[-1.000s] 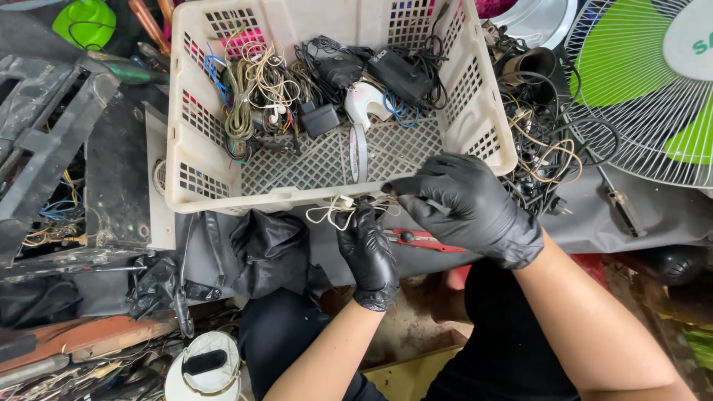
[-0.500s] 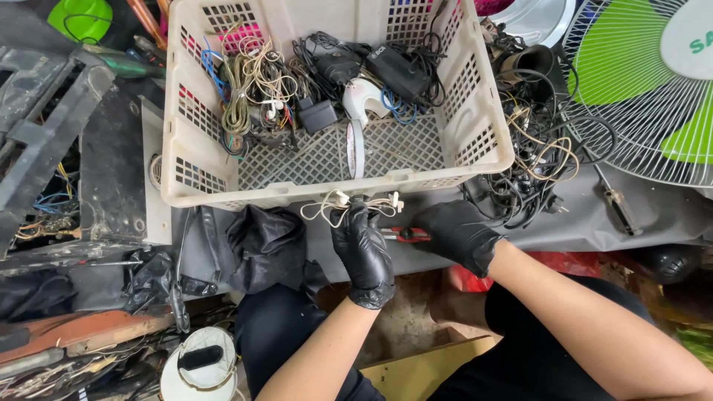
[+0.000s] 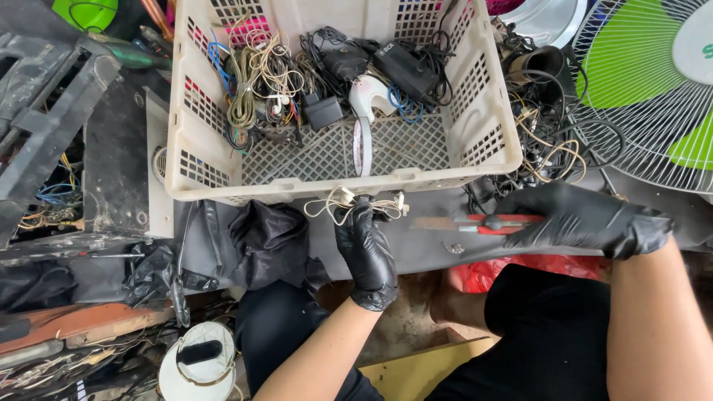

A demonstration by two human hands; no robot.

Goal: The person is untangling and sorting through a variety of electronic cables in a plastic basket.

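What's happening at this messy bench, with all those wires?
A person in black gloves is sorting through old cables. The left hand pinches a small tangle of cream wire just below the front rim of a beige plastic basket, which holds coiled cords and black power adapters. The right hand rests on a red-handled tool lying on the grey surface. More loose cables and a green-bladed fan sit to the right.

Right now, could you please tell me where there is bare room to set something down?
The near half of the basket floor, either side of the white handset, is bare mesh. The grey surface between the left hand and the cutter is free. The basket's far half and the cable heap are crowded.
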